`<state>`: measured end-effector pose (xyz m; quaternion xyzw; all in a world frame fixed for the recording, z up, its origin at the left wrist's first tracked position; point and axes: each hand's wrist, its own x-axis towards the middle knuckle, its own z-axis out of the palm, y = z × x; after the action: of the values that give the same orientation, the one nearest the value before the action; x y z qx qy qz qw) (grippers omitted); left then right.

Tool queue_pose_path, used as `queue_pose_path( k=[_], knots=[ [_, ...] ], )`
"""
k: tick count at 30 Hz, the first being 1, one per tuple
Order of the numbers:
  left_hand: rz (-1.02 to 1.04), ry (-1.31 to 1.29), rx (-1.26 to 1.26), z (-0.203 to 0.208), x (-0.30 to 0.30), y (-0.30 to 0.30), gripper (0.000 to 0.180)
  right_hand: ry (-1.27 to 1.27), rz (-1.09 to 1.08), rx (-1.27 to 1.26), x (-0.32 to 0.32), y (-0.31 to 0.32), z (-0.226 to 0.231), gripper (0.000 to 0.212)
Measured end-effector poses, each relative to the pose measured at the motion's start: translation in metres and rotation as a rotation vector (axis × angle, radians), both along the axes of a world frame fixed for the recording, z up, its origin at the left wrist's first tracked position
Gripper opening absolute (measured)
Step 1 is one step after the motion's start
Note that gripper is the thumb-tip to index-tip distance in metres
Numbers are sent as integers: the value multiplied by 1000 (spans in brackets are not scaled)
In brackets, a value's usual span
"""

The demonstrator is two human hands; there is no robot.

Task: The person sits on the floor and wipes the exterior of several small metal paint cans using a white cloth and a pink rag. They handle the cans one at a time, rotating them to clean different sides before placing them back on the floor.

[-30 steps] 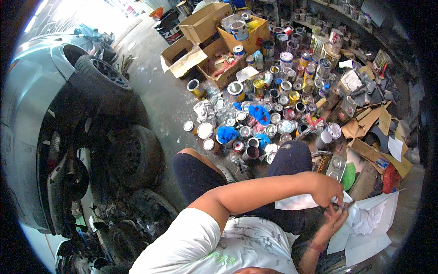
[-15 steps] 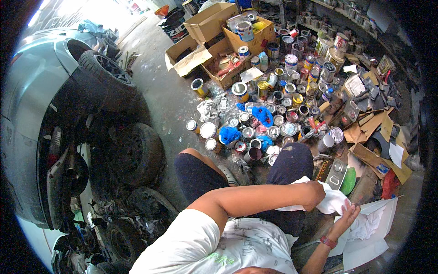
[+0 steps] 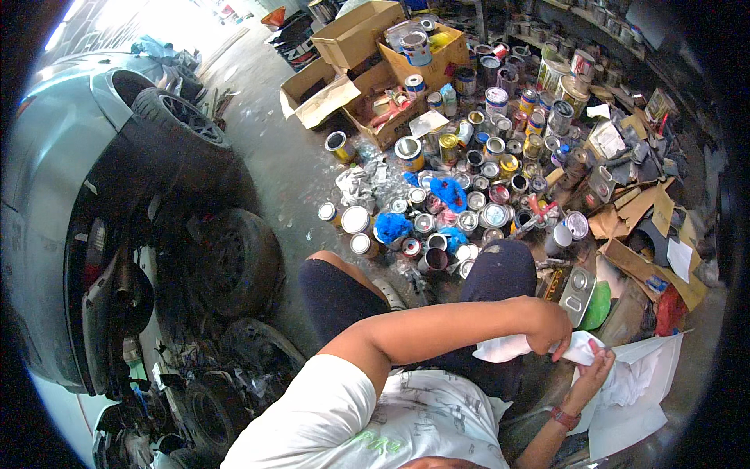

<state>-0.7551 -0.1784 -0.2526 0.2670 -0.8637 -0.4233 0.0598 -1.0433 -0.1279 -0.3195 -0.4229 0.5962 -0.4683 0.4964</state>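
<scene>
Hands dropping lower now; left hand pinching paper, right hand gripping other end, stretching it taut over cans.

Left hand, a second ago raised above white paper with forearm sloping up, now lower, fingers gripping paper's top edge. Right hand has moved from under crumpled sheet to paper's right end, palm up beneath it. White paper has gone from loose, bunched-up mass to flatter strip stretched between both hands. View has tipped forward: paint cans and cardboard boxes sit slightly lower.
</scene>
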Motion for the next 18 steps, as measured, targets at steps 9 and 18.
queue_pose_path(
  k=[9, 18],
  knots=[
    [166, 180, 125, -16, 8, -23, 31, 489, -1, -80, 38, 13, 91, 20],
    [187, 82, 165, -1, 5, -21, 46, 1003, 337, -397, 47, 57, 104, 12]
  ],
)
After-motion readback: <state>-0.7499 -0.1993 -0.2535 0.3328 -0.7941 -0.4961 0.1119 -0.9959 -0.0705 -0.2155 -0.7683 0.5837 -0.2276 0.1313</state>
